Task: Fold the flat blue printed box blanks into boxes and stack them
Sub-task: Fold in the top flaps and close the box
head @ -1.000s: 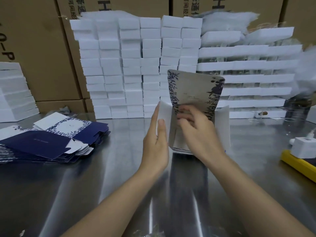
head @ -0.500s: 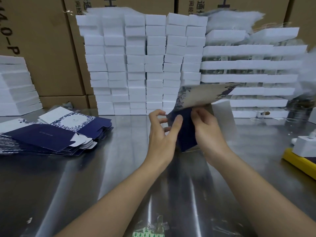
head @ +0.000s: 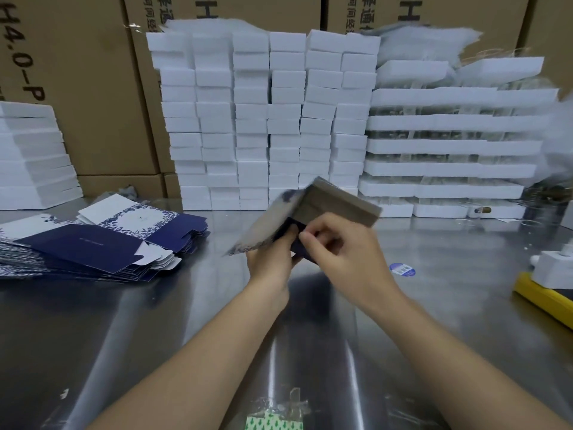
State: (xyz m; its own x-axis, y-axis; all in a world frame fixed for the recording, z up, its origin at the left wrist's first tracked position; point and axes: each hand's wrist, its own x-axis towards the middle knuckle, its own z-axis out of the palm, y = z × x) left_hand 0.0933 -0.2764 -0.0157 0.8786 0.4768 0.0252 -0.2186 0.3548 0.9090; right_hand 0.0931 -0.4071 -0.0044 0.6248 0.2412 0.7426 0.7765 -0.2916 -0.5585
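Rows of white boxes (head: 266, 119) wall off the space behind the half-folded box (head: 335, 200), which is held over the steel table (head: 155, 321). The left hand (head: 273, 262) grips it from beneath; the right hand (head: 344, 252) pinches its dark blue flap. Left of the box lies a fanned pile of flat blanks (head: 93, 246); right of it, a round sticker (head: 402, 269) and, farther off, a yellow bar (head: 539, 297).

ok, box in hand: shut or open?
Open, part-folded: left hand and right hand grip box, printed flap splayed out, grey inside showing.
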